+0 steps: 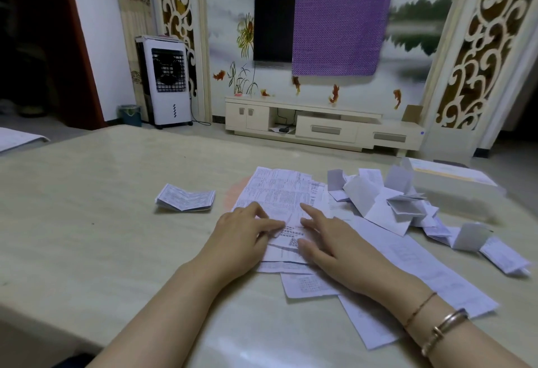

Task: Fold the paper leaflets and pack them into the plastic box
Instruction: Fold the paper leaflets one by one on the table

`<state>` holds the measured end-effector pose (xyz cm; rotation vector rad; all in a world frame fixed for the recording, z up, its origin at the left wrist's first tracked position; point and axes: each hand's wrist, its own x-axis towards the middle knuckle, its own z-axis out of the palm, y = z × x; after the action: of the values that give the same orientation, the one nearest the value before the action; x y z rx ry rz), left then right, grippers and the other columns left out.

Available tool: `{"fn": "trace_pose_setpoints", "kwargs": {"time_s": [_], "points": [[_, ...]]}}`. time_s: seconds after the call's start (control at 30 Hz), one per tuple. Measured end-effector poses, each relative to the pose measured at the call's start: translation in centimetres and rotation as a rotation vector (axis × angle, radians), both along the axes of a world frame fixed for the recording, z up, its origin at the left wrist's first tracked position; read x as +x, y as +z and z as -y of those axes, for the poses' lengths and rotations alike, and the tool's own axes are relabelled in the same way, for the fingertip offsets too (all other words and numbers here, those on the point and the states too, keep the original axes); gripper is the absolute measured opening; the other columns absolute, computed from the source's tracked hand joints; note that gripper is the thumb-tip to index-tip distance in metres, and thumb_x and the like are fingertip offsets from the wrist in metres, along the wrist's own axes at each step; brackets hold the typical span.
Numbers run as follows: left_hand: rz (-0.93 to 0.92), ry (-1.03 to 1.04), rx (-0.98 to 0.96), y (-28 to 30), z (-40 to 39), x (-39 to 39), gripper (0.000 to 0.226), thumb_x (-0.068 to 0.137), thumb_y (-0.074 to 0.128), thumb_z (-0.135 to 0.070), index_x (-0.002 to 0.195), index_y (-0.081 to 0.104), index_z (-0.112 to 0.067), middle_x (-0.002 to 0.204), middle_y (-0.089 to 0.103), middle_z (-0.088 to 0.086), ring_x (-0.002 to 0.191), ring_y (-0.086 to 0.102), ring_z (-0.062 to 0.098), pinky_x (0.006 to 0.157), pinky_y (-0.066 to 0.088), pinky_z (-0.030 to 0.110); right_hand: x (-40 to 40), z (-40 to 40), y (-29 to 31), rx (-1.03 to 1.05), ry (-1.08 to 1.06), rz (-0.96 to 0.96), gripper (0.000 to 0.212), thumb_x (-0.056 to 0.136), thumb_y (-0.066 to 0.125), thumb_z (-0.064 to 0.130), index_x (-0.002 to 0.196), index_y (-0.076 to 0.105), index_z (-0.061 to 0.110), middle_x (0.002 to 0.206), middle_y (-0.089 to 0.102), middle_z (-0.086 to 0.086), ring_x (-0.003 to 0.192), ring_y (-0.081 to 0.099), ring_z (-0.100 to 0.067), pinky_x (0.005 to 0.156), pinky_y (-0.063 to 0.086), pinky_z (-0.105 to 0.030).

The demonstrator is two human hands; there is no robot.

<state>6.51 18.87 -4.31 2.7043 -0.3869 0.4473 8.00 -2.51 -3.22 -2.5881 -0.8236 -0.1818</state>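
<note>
A printed paper leaflet (283,193) lies partly unfolded on the marble table (87,207). My left hand (247,229) and my right hand (326,236) both press flat on its near half, fingers straight, fingertips almost meeting over a crease. A folded leaflet (186,200) sits alone to the left. A heap of loose, half-folded leaflets (387,201) lies to the right. The translucent plastic box (454,179) stands at the far right, behind the heap. More flat sheets (407,262) lie under my right forearm.
Another sheet (308,284) pokes out near the table's front edge. A stack of paper (17,139) rests at the far left edge. Beyond the table are a TV cabinet (323,126) and a white air cooler (167,82).
</note>
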Motion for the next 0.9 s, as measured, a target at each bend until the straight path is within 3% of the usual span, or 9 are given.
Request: {"fn": "trace_pose_setpoints", "kwargs": {"time_s": [0.1, 0.17, 0.3, 0.43, 0.5, 0.63, 0.73, 0.83, 0.9], "points": [[-0.001, 0.06, -0.091, 0.0, -0.3, -0.1, 0.029, 0.092, 0.051, -0.049, 0.117, 0.064, -0.042, 0.115, 0.05, -0.015, 0.107, 0.051, 0.009, 0.096, 0.037, 0.032, 0.1, -0.4, 0.0, -0.136, 0.012, 0.182, 0.062, 0.088, 0.027, 0.067, 0.136, 0.04, 0.032, 0.118, 0.054, 0.013, 0.109, 0.044, -0.008, 0.097, 0.031, -0.025], [0.014, 0.125, -0.089, 0.0, -0.7, 0.1, 0.029, 0.089, 0.055, -0.053, 0.111, 0.066, -0.039, 0.114, 0.052, -0.015, 0.103, 0.054, 0.01, 0.092, 0.037, 0.031, 0.1, -0.4, 0.2, -0.184, -0.003, 0.228, 0.064, 0.082, 0.024, 0.073, 0.125, 0.049, 0.032, 0.104, 0.049, 0.011, 0.096, 0.038, -0.006, 0.087, 0.027, -0.022], [0.008, 0.314, -0.083, -0.1, -2.0, 0.7, 0.026, 0.095, 0.05, -0.035, 0.117, 0.061, -0.027, 0.118, 0.055, -0.006, 0.105, 0.057, 0.021, 0.091, 0.036, 0.032, 0.0, 0.0, 0.4, -0.152, -0.042, 0.17, 0.054, 0.085, 0.041, 0.068, 0.121, 0.056, 0.031, 0.111, 0.05, 0.004, 0.117, 0.043, -0.016, 0.089, 0.039, -0.029], [-0.001, 0.457, -0.038, -0.2, -2.6, 1.2, 0.028, 0.098, 0.043, -0.024, 0.121, 0.058, -0.022, 0.123, 0.055, 0.0, 0.109, 0.053, 0.027, 0.089, 0.038, 0.034, -0.4, 0.5, 0.7, -0.093, -0.034, 0.145, 0.045, 0.084, 0.047, 0.065, 0.109, 0.062, 0.031, 0.129, 0.048, 0.012, 0.125, 0.043, -0.008, 0.091, 0.04, -0.024], [-0.002, 0.495, -0.03, -0.2, -2.7, 1.4, 0.029, 0.099, 0.04, -0.02, 0.121, 0.057, -0.021, 0.124, 0.055, 0.002, 0.109, 0.052, 0.028, 0.087, 0.039, 0.035, -0.7, 0.8, 0.9, -0.083, -0.018, 0.112, 0.039, 0.086, 0.048, 0.062, 0.106, 0.058, 0.03, 0.134, 0.048, 0.017, 0.122, 0.045, -0.005, 0.093, 0.036, -0.019], [-0.022, 0.546, -0.037, -0.3, -2.9, 1.7, 0.031, 0.096, 0.041, -0.013, 0.122, 0.056, -0.021, 0.125, 0.053, 0.002, 0.112, 0.048, 0.029, 0.088, 0.036, 0.034, -1.2, 1.6, 1.2, -0.061, -0.021, 0.003, 0.031, 0.086, 0.052, 0.059, 0.104, 0.051, 0.035, 0.117, 0.058, 0.023, 0.1, 0.052, -0.002, 0.084, 0.044, -0.023], [-0.007, 0.549, -0.061, -0.2, -3.0, 1.5, 0.033, 0.094, 0.043, -0.009, 0.122, 0.056, -0.019, 0.128, 0.052, 0.002, 0.114, 0.044, 0.03, 0.089, 0.034, 0.034, -1.0, 2.2, 1.3, -0.007, -0.012, -0.034, 0.028, 0.084, 0.057, 0.057, 0.106, 0.052, 0.04, 0.112, 0.061, 0.023, 0.099, 0.054, 0.003, 0.086, 0.046, -0.023], [0.071, 0.44, -0.154, -0.1, -2.7, 1.0, 0.035, 0.095, 0.046, -0.012, 0.127, 0.055, -0.02, 0.134, 0.05, 0.0, 0.12, 0.041, 0.029, 0.097, 0.033, 0.035, -1.0, 2.5, 1.5, 0.144, 0.025, -0.112, 0.017, 0.087, 0.063, 0.041, 0.103, 0.06, 0.036, 0.108, 0.065, 0.024, 0.104, 0.056, 0.013, 0.087, 0.043, -0.012], [0.12, 0.325, -0.183, 0.0, -2.4, 0.6, 0.048, 0.088, 0.049, -0.004, 0.133, 0.052, -0.022, 0.139, 0.047, -0.004, 0.126, 0.037, 0.026, 0.105, 0.03, 0.035, -1.1, 2.7, 1.7, 0.189, 0.031, -0.124, 0.011, 0.09, 0.061, 0.035, 0.1, 0.063, 0.035, 0.104, 0.067, 0.021, 0.1, 0.058, 0.012, 0.083, 0.042, -0.007]]}}
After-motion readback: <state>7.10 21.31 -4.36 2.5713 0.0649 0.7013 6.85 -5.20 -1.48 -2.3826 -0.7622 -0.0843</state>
